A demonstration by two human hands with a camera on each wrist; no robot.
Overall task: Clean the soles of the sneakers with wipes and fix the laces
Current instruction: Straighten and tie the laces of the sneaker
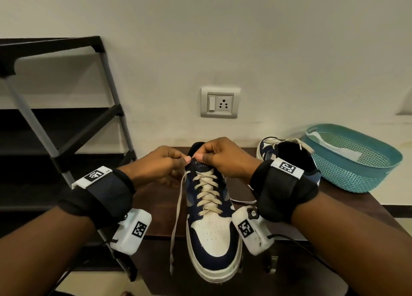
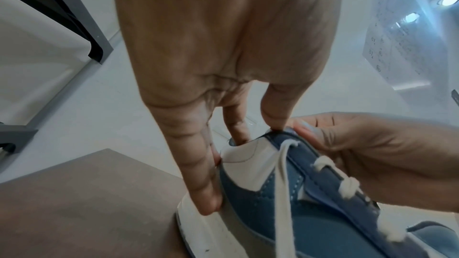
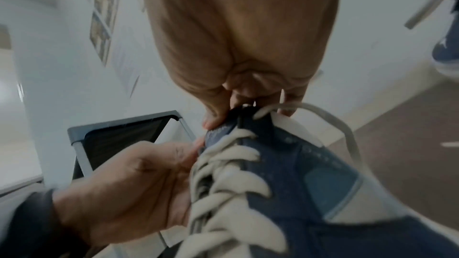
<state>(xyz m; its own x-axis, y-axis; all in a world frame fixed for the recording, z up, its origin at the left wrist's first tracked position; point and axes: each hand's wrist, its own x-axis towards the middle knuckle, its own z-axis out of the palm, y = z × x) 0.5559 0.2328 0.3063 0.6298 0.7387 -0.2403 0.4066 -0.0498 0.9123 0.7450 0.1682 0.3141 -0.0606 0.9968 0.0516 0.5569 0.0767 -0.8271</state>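
Observation:
A navy and white sneaker [image 1: 211, 233] stands on the brown table [image 1: 347, 209], toe towards me, with cream laces [image 1: 207, 191] crossed up its front. My left hand [image 1: 182, 161] and right hand [image 1: 200, 156] meet at the top of the tongue. In the right wrist view my right hand [image 3: 238, 109] pinches the tongue's upper edge. In the left wrist view my left hand [image 2: 253, 130] has its thumb on the tongue's edge, one finger inside the collar, others along the shoe's side. One loose lace end [image 1: 178, 213] hangs down the left side. The second sneaker [image 1: 267, 149] lies behind my right wrist.
A teal plastic basket [image 1: 356, 173] holding something white sits at the table's right back. A loose insole [image 1: 242, 191] lies right of the sneaker. A black and grey shoe rack [image 1: 66, 122] stands at the left. A wall socket [image 1: 219, 102] is straight ahead.

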